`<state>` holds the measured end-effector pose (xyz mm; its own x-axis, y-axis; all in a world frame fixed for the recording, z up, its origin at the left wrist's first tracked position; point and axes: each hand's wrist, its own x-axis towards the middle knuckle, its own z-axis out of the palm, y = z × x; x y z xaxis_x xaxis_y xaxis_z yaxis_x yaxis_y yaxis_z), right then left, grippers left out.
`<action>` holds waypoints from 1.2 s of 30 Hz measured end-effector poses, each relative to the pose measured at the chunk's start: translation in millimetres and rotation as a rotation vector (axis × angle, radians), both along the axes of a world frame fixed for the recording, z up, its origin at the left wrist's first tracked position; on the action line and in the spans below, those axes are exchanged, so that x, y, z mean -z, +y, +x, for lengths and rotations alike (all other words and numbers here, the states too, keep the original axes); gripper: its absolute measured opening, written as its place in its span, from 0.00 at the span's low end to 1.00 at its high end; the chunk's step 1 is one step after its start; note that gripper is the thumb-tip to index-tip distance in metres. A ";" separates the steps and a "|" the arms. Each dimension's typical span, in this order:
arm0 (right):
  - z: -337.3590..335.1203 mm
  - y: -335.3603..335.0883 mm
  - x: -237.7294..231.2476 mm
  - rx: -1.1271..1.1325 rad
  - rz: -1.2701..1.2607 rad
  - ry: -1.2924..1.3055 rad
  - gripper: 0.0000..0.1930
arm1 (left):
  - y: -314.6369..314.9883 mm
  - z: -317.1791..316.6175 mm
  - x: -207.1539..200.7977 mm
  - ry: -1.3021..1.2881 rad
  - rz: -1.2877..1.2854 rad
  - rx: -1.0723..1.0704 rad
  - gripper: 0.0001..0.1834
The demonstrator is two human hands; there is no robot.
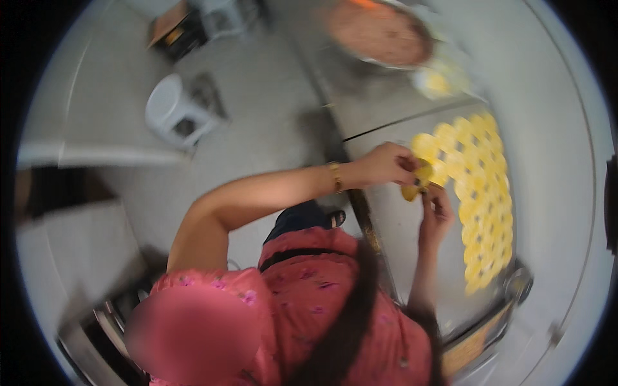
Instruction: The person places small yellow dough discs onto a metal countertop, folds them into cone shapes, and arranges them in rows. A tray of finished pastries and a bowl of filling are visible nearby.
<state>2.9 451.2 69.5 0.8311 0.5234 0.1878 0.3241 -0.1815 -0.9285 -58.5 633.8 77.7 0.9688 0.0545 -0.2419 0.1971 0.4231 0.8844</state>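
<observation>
Both my hands meet over the metal table point(400, 225) around a small yellow dough round point(410, 193), which looks bent or folded; the image is blurred there. My left hand point(389, 164), with a gold bracelet at the wrist, pinches its upper side. The fingertips of my right hand point(440, 209) grip it from the lower right. Just beyond my hands, many flat yellow dough rounds point(486, 193) lie in close rows on the table, the nearest corner almost at my left fingertips.
A wide metal bowl of pinkish-brown mince-like filling point(383, 35) stands at the far end, beside a clear plastic bag point(441, 80) with something yellow. A seam crosses the table. On the floor to the left are a white plastic stool point(172, 106) and a dark box point(180, 35).
</observation>
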 end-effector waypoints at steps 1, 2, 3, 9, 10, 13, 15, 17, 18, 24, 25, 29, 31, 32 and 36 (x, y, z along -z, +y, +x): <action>-3.0 1.8 -5.0 -0.057 0.010 0.044 0.06 | 0.2 -8.5 -2.6 0.014 0.057 -0.033 0.13; -7.8 4.0 -7.5 -0.121 0.016 0.097 0.07 | 1.3 -20.9 -4.9 0.025 0.115 -0.051 0.13; -9.6 4.0 -9.4 -0.155 0.020 0.145 0.07 | 1.5 -30.6 -5.3 0.040 0.130 -0.089 0.13; -16.6 7.3 -20.3 -0.362 -0.004 0.142 0.09 | -11.1 -65.4 -5.6 0.029 0.151 -0.214 0.12; -17.9 7.2 -21.0 -0.385 0.023 0.175 0.09 | -12.3 -68.3 -5.5 0.023 0.133 -0.219 0.12; -17.4 7.1 -22.3 -0.393 0.018 0.260 0.09 | -15.5 -70.8 -4.0 0.027 0.088 -0.230 0.13; -16.5 5.0 -21.6 -0.358 0.055 0.350 0.08 | -16.7 -67.9 -6.2 0.031 0.074 -0.228 0.14; -12.6 -0.2 -14.5 -0.327 0.177 0.520 0.07 | -17.1 -63.6 -9.0 0.017 0.043 -0.214 0.15; -5.0 -5.5 -5.4 -0.316 0.282 0.646 0.07 | -17.5 -59.1 -9.9 0.012 0.027 -0.200 0.15; 10.1 -35.0 19.7 -0.049 0.856 1.086 0.19 | -24.0 -28.7 -8.3 -0.006 -0.110 -0.133 0.15; 14.2 -47.0 26.7 -0.006 0.918 1.096 0.19 | -26.2 -25.4 -10.7 0.019 -0.119 -0.116 0.14; 23.5 -67.0 27.3 0.154 1.079 1.063 0.19 | -25.7 -14.7 -6.7 0.120 -0.185 -0.081 0.12; 29.0 -72.8 30.3 0.232 1.036 0.995 0.20 | -20.6 -12.9 -3.0 0.146 -0.184 -0.051 0.11; 33.1 -75.6 35.8 0.269 0.979 0.941 0.20 | -16.9 -11.1 1.4 0.147 -0.178 -0.018 0.11; 58.7 -73.0 42.5 0.493 0.751 0.799 0.21 | 0.3 1.4 8.1 0.158 -0.158 0.092 0.10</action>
